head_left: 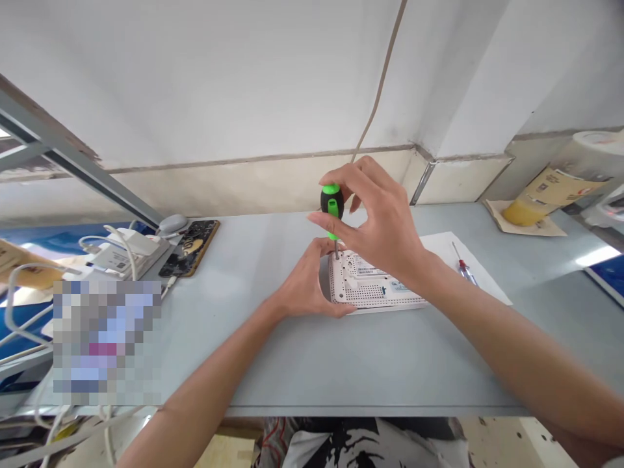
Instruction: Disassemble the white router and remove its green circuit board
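Note:
A screwdriver [332, 207] with a green and black handle stands upright, and my right hand [377, 211] grips its handle near the top. Its shaft reaches down to the far left corner of a flat white device [363, 296], perforated and labelled, lying on the table. My left hand [312, 279] clasps the device's left end, thumb along the near edge and fingers at the far edge. My right hand and forearm hide part of the device. Right of it, a second screwdriver [463, 265] with a red and clear handle lies on a white sheet [487, 286].
On the left of the grey table [244, 370] are a phone [190, 247], a white power strip with chargers [119, 253], loose cables and a pixelated patch. A cup with yellow drink [531, 201] stands back right on cardboard. The wall runs along the back edge.

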`<state>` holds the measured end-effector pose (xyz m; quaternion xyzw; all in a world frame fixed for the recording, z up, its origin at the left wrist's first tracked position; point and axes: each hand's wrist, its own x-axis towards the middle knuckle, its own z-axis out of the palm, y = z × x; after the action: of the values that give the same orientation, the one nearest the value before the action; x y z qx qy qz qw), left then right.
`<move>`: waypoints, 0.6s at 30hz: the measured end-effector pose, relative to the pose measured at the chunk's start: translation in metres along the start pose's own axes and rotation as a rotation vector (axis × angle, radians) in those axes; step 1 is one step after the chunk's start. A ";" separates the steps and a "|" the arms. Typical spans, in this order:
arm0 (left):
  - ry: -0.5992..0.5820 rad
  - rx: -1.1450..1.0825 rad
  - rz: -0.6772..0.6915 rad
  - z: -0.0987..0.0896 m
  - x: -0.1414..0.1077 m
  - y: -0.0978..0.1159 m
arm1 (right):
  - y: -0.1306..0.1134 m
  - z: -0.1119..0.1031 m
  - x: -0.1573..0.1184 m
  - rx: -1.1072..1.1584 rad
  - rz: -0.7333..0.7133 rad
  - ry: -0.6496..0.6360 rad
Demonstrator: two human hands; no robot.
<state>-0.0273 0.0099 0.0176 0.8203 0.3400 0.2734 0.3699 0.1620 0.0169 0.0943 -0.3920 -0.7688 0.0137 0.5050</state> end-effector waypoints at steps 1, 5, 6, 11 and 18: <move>0.004 0.001 -0.001 0.000 0.000 -0.001 | 0.001 -0.001 0.000 0.008 0.012 0.014; 0.001 0.008 -0.019 0.001 0.000 -0.003 | 0.003 -0.010 0.000 0.226 0.056 -0.118; 0.000 0.005 -0.015 0.002 0.000 -0.003 | 0.004 -0.013 0.001 0.300 0.070 -0.175; 0.012 -0.016 0.003 0.004 0.001 -0.002 | 0.008 -0.012 0.003 0.323 0.078 -0.108; -0.007 -0.041 0.004 0.003 -0.001 -0.002 | 0.006 -0.014 0.001 0.254 0.022 -0.244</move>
<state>-0.0260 0.0087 0.0143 0.8141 0.3314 0.2782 0.3873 0.1763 0.0162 0.0995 -0.3289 -0.8122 0.1635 0.4533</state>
